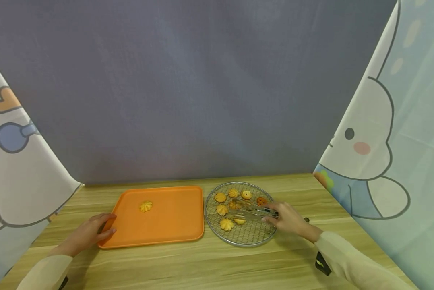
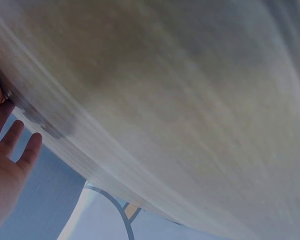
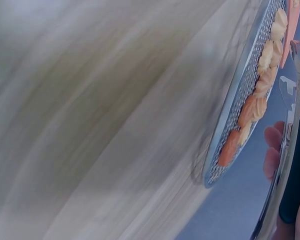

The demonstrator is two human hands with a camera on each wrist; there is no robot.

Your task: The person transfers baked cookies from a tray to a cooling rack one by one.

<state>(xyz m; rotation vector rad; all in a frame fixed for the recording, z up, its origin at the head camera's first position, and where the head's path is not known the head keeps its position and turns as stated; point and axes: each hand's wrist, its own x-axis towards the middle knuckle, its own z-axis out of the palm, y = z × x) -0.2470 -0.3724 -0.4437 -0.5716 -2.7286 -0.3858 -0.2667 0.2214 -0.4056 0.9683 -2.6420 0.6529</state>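
Observation:
My left hand [image 1: 88, 233] rests at the left edge of an orange tray [image 1: 173, 217], its fingers fairly straight and touching the rim. A single piped cookie [image 1: 146, 206] lies on that tray, toward its upper left. On the right, my right hand [image 1: 289, 219] grips metal tongs [image 3: 295, 170] with dark handle grips. Their tips reach over the cookies on a round wire rack [image 1: 247, 239]. Several cookies sit there, among them a flower-shaped one [image 1: 226, 224] and a reddish-brown one [image 1: 262, 201]. Whether the tongs touch a cookie is hard to tell.
Tray and rack stand side by side on a wood-grain table [image 1: 148, 266], nearly touching. A grey curtain [image 1: 199, 92] rises behind the table. Cartoon-printed cloths hang on the left and the right [image 1: 369, 161].

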